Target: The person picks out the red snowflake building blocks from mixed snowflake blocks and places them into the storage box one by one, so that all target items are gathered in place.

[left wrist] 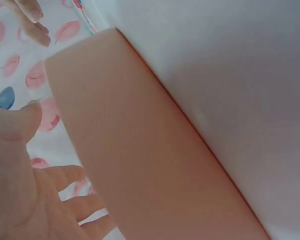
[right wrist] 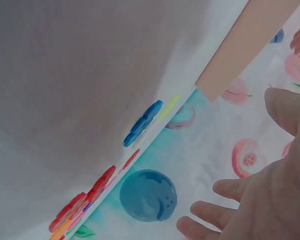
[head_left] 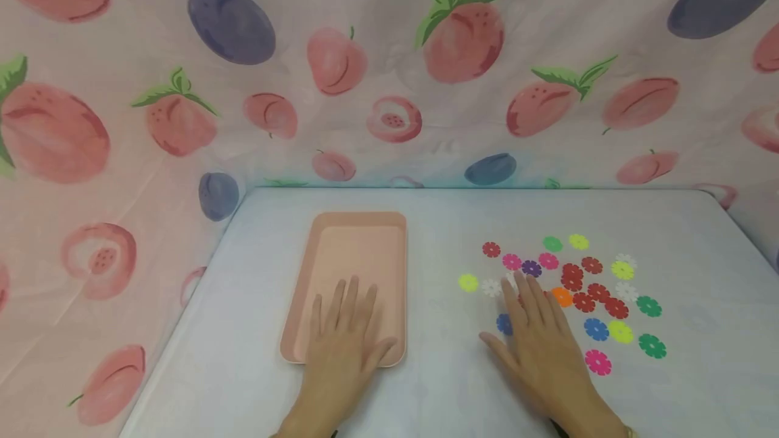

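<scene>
**Left hand [head_left: 341, 347] over the tray [head_left: 359, 245], right hand [head_left: 541, 350] over the discs [head_left: 572, 280]**

On my feed, both hands are spread wide, palms down, fingers straight. I see the left hand above the near half of the pink tray. The right hand is above the near-left part of the scattered, flower-shaped discs; a blue one shows between thumb and forefinger. The discs lie right of the tray on the white counter [head_left: 441, 222], with fruit-print cloth [head_left: 392, 53] behind.

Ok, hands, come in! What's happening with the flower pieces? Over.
Left hand hovers over peach-pink tray, holding nothing. Right hand above flower-shaped discs, also holding nothing. Discs scattered; right hand hides some from head view.
</scene>
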`<action>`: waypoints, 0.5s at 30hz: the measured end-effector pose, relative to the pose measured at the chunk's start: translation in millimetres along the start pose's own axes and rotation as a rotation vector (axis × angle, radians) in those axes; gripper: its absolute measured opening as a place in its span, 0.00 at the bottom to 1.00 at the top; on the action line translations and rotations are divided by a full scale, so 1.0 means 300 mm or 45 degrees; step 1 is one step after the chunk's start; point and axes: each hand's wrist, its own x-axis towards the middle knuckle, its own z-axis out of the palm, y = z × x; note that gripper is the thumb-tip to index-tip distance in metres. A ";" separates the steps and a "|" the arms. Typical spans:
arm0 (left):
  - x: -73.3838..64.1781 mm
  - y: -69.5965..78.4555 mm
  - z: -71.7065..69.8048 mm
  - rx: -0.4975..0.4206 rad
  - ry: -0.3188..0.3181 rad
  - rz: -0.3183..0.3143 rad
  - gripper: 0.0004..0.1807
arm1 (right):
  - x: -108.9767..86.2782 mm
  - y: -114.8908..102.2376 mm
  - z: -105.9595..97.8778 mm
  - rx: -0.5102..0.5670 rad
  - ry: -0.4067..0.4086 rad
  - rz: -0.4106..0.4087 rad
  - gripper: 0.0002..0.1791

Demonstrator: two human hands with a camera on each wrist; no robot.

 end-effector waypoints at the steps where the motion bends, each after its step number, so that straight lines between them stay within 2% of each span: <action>1: -0.001 -0.005 -0.002 -0.008 -0.006 -0.008 0.40 | 0.001 0.001 -0.001 0.003 -0.004 0.002 0.56; 5: -0.006 -0.027 -0.006 -0.014 0.016 -0.024 0.39 | 0.009 0.011 -0.005 0.032 -0.011 0.007 0.56; 10: -0.011 -0.053 -0.009 -0.074 0.051 -0.046 0.39 | 0.017 0.024 -0.006 0.058 -0.026 0.009 0.56; 15: -0.014 -0.073 -0.008 -0.092 0.072 -0.068 0.39 | 0.022 0.039 0.001 0.058 0.011 -0.007 0.54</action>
